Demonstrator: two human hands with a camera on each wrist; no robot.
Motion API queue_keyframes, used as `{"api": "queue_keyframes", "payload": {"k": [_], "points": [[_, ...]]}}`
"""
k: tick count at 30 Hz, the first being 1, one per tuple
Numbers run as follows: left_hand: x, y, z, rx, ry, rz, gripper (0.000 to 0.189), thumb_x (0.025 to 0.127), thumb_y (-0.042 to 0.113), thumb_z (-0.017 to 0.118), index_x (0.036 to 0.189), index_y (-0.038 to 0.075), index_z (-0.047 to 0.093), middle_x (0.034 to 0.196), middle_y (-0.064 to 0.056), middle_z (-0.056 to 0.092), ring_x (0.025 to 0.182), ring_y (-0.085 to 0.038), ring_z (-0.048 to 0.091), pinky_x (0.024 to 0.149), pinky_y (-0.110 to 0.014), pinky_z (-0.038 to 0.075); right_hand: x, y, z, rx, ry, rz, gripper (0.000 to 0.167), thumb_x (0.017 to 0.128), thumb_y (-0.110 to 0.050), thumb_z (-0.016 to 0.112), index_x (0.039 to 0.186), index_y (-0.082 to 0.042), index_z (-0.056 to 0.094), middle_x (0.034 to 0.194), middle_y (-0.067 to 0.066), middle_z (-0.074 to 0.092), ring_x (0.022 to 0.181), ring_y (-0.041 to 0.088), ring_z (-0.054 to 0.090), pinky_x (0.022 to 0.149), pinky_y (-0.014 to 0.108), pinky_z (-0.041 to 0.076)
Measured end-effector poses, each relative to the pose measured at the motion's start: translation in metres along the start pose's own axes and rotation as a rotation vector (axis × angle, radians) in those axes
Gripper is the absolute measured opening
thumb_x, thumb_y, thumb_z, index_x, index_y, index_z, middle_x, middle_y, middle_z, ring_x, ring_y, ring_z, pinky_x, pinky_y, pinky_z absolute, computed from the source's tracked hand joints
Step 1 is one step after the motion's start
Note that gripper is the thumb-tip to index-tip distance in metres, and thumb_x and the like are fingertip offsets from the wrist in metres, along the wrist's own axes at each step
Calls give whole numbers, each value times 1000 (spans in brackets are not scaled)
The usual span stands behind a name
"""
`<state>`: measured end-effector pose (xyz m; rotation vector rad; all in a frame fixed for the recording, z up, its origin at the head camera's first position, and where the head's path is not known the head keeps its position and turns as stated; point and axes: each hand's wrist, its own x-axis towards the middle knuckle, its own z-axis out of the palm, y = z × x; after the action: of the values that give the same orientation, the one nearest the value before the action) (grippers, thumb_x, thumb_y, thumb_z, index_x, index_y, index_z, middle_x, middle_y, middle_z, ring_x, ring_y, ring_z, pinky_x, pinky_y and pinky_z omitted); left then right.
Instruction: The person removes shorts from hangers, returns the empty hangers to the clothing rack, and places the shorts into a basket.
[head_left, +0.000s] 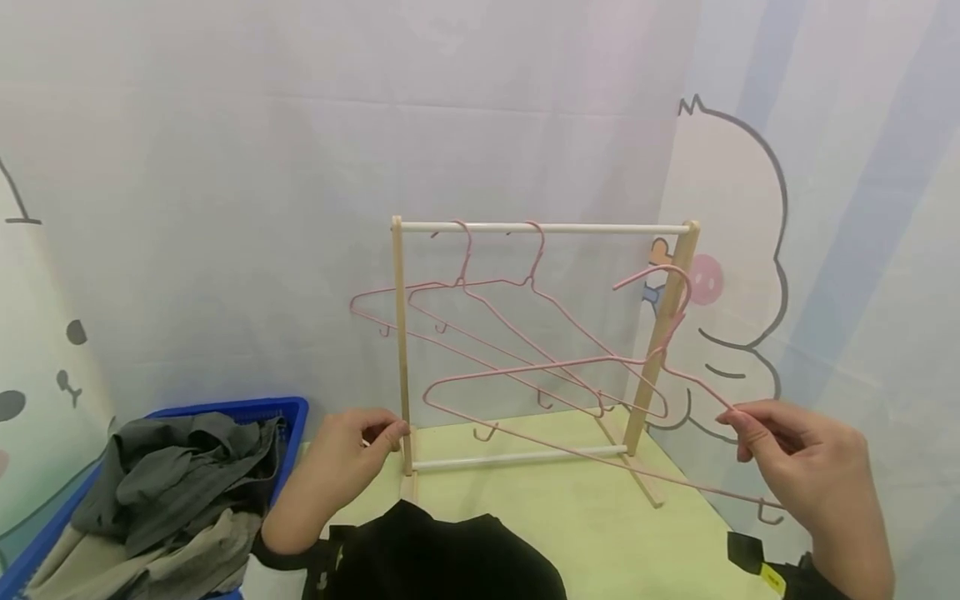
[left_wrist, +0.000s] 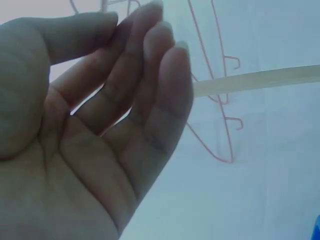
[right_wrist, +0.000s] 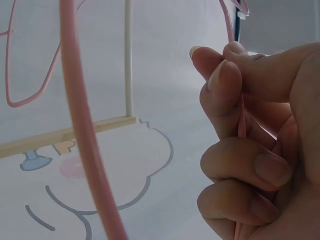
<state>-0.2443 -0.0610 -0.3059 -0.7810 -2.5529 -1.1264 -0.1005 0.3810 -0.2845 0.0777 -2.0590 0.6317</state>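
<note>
My right hand (head_left: 817,458) pinches a pink wire hanger (head_left: 555,365) by its right shoulder, between thumb and fingers. The hanger tilts in front of a small rack, its hook (head_left: 687,293) pointing up and left, apart from the white top rail (head_left: 600,229). In the right wrist view, the other fingers curl around the pink wire (right_wrist: 241,117). My left hand (head_left: 352,458) is by the rack's left post (head_left: 402,333); its slightly bent fingers (left_wrist: 167,100) hold nothing. Whether they touch the post cannot be told. Two more pink hangers (head_left: 467,258) (head_left: 537,258) hang from the rail.
At the left a blue basket (head_left: 296,417) holds dark grey (head_left: 187,458) and beige clothes (head_left: 180,558). The rack stands on a pale yellow tabletop (head_left: 570,517). A black shape (head_left: 450,558) covers the bottom middle. Behind hangs a white curtain (head_left: 262,208) with cartoon drawings.
</note>
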Motion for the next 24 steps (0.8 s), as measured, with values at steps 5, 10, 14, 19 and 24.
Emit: {"api": "queue_keyframes", "payload": {"k": [5, 10, 14, 19, 24], "points": [[8, -8, 8, -17, 115, -44, 14, 104, 16, 64, 107, 12, 78, 82, 3, 71, 78, -12, 65, 78, -41, 58, -1, -1, -4, -2, 15, 0, 15, 87, 3, 80, 87, -13, 80, 58, -16, 60, 50, -7, 49, 45, 18, 32], [24, -25, 24, -34, 244, -100, 28, 102, 17, 65, 127, 5, 70, 99, -8, 75, 94, -26, 71, 85, -47, 59, -4, -1, -8, -22, 13, 41, 13, 87, 1, 80, 88, -12, 80, 58, -16, 59, 50, -6, 49, 44, 20, 31], [45, -40, 39, -74, 285, -161, 42, 102, 17, 64, 140, 0, 59, 120, -19, 72, 112, -35, 68, 92, -53, 56, -4, 0, -10, -46, 10, 66, 4, 88, -3, 81, 89, -7, 80, 58, -16, 60, 51, -7, 53, 45, 18, 33], [69, -54, 57, -141, 261, -226, 62, 102, 23, 64, 153, -2, 42, 145, -27, 55, 131, -44, 55, 103, -58, 49, -3, 2, -10, -35, 15, 43, 9, 85, 0, 82, 88, -8, 80, 58, -16, 61, 51, -8, 54, 44, 17, 33], [85, -61, 71, -201, 246, -236, 68, 102, 24, 65, 157, -1, 34, 151, -29, 48, 137, -48, 50, 103, -60, 50, -3, 0, -8, -4, 4, 10, 14, 84, 2, 82, 88, -12, 80, 58, -16, 61, 50, -7, 54, 44, 18, 33]]}}
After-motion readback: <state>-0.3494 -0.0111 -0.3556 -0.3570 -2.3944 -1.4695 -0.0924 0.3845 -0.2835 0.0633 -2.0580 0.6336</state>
